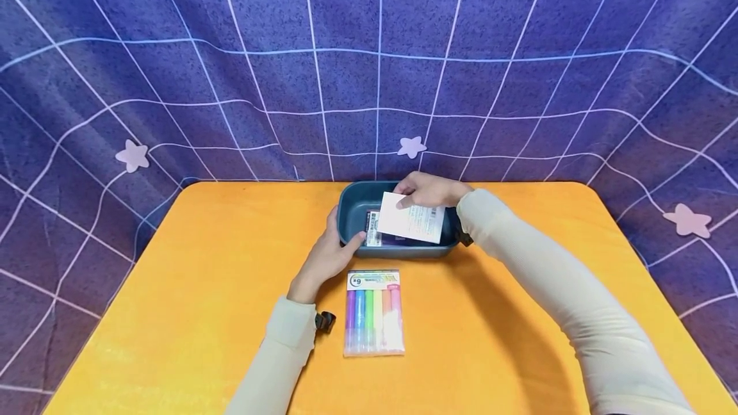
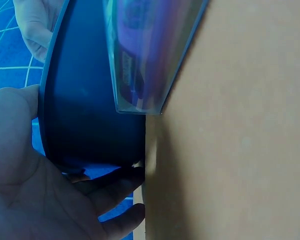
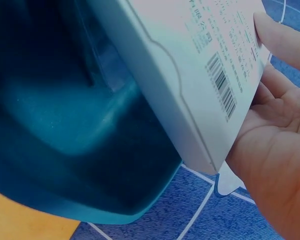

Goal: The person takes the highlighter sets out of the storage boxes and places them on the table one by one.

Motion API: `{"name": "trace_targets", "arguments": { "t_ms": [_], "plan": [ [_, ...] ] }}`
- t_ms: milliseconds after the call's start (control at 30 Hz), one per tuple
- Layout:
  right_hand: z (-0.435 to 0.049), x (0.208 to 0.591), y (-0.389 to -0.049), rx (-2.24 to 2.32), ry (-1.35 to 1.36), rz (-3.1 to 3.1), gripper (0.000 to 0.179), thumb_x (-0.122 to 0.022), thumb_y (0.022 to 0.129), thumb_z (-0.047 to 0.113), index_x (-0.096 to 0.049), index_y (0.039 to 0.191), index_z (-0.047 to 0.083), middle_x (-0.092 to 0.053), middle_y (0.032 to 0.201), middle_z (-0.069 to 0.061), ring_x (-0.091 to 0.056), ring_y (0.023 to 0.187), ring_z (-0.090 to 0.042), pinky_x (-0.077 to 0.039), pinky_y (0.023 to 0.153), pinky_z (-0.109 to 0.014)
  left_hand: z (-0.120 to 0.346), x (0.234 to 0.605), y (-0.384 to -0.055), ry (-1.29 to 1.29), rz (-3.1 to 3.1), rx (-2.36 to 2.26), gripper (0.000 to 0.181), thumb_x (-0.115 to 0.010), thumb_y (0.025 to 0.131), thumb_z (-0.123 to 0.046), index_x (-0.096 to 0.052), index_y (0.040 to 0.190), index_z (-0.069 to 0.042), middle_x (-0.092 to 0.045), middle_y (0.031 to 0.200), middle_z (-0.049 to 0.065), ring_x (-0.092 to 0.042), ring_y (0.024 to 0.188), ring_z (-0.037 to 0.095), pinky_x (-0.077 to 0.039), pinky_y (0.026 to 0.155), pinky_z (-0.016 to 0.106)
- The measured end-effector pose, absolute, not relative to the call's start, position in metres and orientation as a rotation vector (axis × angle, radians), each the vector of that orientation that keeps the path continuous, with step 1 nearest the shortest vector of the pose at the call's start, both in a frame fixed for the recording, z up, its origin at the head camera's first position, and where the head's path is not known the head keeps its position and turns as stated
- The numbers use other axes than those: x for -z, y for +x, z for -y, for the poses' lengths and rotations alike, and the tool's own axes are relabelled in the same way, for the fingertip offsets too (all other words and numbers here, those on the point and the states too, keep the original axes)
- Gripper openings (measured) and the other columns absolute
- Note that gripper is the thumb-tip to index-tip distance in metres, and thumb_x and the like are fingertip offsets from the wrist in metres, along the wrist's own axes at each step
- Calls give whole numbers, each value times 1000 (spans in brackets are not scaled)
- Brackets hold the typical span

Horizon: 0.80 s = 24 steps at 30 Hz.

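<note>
Pinching a white box [image 1: 406, 221] between thumb and fingers, my right hand [image 1: 428, 190] holds it over the blue tub [image 1: 403, 252]. My left hand [image 1: 327, 256], thumb and fingers spread, grips the tub's 8 o'clock corner. Inside, a packet [image 1: 373, 235] peeks out at the box's 8 o'clock. A pack of pens [image 1: 374, 316] lies at the tub's 6 o'clock.

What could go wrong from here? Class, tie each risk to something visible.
The white box, held tilted by the right hand, might settle crookedly on the printed packet in the bin. If the left hand eases off the bin's end, a knock from the box could shift the bin. The marker pack lies just in front of the bin, so the left sleeve might nudge it.
</note>
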State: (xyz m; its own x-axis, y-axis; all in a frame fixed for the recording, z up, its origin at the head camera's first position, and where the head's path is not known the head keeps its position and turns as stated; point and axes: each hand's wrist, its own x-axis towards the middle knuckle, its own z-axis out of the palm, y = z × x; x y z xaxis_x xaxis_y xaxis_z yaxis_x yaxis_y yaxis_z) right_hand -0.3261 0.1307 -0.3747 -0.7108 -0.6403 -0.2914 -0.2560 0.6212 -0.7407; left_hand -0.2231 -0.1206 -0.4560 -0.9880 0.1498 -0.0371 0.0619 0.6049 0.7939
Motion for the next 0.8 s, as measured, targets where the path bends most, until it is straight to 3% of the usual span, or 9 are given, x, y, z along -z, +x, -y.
{"name": "trace_targets", "arguments": {
  "t_ms": [800],
  "plan": [
    [-131, 358, -314, 944, -744, -2327, 21, -60, 100, 11, -71, 116, 5, -74, 103, -8, -62, 81, -12, -52, 80, -26, 121, 458, -223, 162, -2736, -1336, 90, -58, 98, -49, -1, 162, -22, -42, 157, 21, -50, 137, 40, -39, 113, 62]
  ]
}}
